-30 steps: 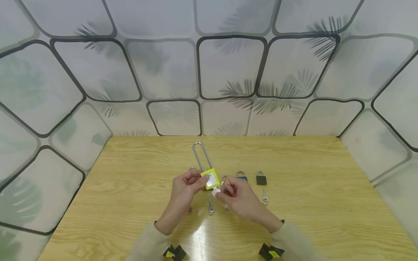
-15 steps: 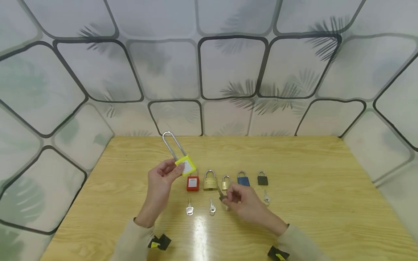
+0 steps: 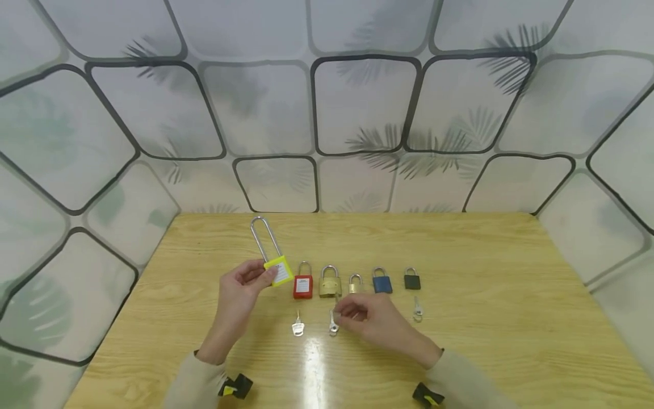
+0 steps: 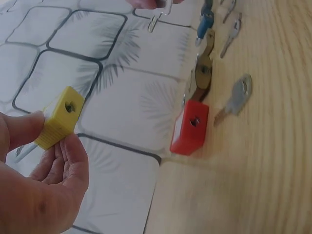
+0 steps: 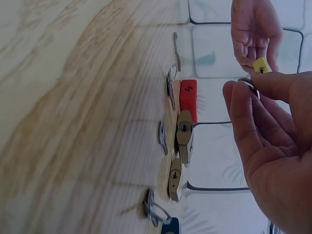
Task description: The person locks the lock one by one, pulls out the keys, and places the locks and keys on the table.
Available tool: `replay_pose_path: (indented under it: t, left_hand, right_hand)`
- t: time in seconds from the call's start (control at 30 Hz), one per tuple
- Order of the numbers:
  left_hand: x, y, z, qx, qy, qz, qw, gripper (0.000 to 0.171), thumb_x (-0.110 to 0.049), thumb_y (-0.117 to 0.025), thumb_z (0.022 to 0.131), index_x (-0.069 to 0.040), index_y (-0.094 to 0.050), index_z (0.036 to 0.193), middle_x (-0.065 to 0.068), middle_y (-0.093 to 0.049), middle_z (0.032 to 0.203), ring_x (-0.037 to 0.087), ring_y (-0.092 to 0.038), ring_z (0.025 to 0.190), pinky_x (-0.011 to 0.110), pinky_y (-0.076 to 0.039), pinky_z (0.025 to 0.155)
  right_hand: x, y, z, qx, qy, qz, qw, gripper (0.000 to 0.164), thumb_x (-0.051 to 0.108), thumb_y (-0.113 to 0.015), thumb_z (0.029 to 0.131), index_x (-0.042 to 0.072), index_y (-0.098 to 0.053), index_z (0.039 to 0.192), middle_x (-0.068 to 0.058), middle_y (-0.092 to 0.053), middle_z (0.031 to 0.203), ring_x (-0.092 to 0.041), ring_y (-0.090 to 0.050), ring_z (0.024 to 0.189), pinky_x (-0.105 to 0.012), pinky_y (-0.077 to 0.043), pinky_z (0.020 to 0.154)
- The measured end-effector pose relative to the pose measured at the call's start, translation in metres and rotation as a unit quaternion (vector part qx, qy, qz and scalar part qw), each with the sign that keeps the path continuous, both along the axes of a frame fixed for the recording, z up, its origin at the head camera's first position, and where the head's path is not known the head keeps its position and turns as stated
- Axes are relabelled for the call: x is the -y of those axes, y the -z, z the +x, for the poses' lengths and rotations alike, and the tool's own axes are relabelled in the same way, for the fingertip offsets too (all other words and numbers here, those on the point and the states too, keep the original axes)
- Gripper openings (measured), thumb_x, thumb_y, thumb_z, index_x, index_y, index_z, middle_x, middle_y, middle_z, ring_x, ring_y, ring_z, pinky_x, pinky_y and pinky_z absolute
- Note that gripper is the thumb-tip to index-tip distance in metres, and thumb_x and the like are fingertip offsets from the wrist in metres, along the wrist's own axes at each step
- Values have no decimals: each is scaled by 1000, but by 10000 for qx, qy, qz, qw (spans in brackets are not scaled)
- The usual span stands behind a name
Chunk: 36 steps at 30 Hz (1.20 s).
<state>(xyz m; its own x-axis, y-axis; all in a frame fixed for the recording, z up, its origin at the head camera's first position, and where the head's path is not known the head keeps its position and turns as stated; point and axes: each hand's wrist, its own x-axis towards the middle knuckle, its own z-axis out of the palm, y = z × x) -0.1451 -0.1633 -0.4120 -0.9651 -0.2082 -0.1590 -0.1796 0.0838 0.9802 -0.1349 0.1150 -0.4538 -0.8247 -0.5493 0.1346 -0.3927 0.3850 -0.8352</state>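
In the head view my left hand (image 3: 237, 307) holds a yellow padlock (image 3: 279, 271) with a long steel shackle, thumb on its white label. Its keyhole faces the left wrist camera, where the padlock's yellow body (image 4: 63, 117) is pinched between thumb and fingers. My right hand (image 3: 375, 321) pinches a small key (image 4: 155, 22) between thumb and fingertips, apart from the yellow padlock. Below that hand in the head view lies a key with a ring (image 3: 333, 328). A large brass padlock (image 3: 330, 287) and a small brass padlock (image 3: 355, 286) stand just beyond it.
The row on the wooden table (image 3: 485, 341) also has a red padlock (image 3: 303, 287), a blue padlock (image 3: 382, 284) and a black padlock (image 3: 411, 282). A loose key (image 3: 298, 327) lies before the red one, another key (image 3: 418, 310) before the black. A patterned backdrop (image 3: 357, 113) rises behind.
The key in my right hand was at the bottom of the yellow padlock and is now away from it. My left hand has carried the padlock left, then slightly down.
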Motion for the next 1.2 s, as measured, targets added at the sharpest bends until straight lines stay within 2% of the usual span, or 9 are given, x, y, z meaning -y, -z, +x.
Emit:
replay_pose_path:
  t: [0.2, 0.3, 0.47, 0.53, 0.73, 0.8, 1.0, 1.2]
  left_hand:
    - [19, 5, 6, 89, -266, -82, 9996, 37, -13, -73, 96, 6, -62, 126, -8, -68, 96, 3, -66, 89, 18, -58, 82]
    - [27, 7, 8, 94, -433, 24, 9990, 39, -15, -73, 96, 7, -61, 125, -12, -69, 90, 2, -67, 86, 17, -58, 81]
    - [38, 7, 10, 135, -619, 216, 9978, 38, -16, -71, 97, 8, -59, 125, -15, -69, 86, 1, -69, 84, 17, -59, 83]
    - [42, 6, 11, 99, -660, 254, 9974, 39, -16, -71, 98, 8, -58, 125, -17, -70, 86, 1, -70, 84, 17, -59, 84]
    - [47, 2, 10, -5, -733, 402, 9965, 39, -17, -71, 97, 8, -57, 124, -17, -72, 87, 1, -71, 85, 17, -59, 84]
    - [47, 1, 10, 3, -731, 419, 9964, 39, -17, -71, 97, 7, -57, 124, -17, -71, 87, 1, -71, 86, 17, -59, 84]
    - [48, 2, 11, 8, -760, 424, 9962, 37, -17, -72, 97, 6, -58, 123, -17, -72, 87, 2, -71, 86, 17, -59, 84]
    - [49, 2, 10, 34, -738, 350, 9967, 42, -20, -72, 97, 7, -57, 126, -19, -72, 87, 1, -71, 87, 16, -59, 84]
  right_hand:
    - [16, 1, -2, -96, -420, 86, 9990, 4, 15, -74, 94, 14, -75, 98, 3, -77, 90, 3, -67, 83, -18, -58, 71]
    - [26, 0, -3, -63, -640, 116, 9979, 5, 14, -74, 94, 12, -75, 98, 2, -77, 92, 3, -67, 84, -17, -58, 72]
    - [48, -1, -4, 348, -994, 328, 9939, 10, 12, -72, 96, 9, -77, 104, 2, -77, 94, 5, -66, 83, -14, -57, 75]
    - [58, -2, -5, 363, -1187, 444, 9913, 12, 11, -71, 96, 8, -77, 106, 2, -77, 95, 6, -65, 83, -13, -56, 75]
    - [91, -4, -7, -186, -1658, 961, 9813, 14, 9, -70, 96, 5, -78, 107, 0, -77, 93, 9, -57, 77, -7, -50, 73]
    - [102, -3, -8, -294, -1662, 1160, 9788, 15, 9, -70, 95, 5, -78, 108, 1, -76, 92, 9, -54, 75, -6, -48, 72]
    - [122, 0, -12, -205, -1571, 1664, 9732, 17, 13, -71, 95, 8, -79, 109, 7, -71, 84, 6, -50, 70, -7, -45, 67]
    - [128, 2, -17, -329, -1737, 1837, 9669, 16, 12, -72, 94, 8, -79, 107, 6, -72, 84, 5, -51, 70, -7, -45, 66]
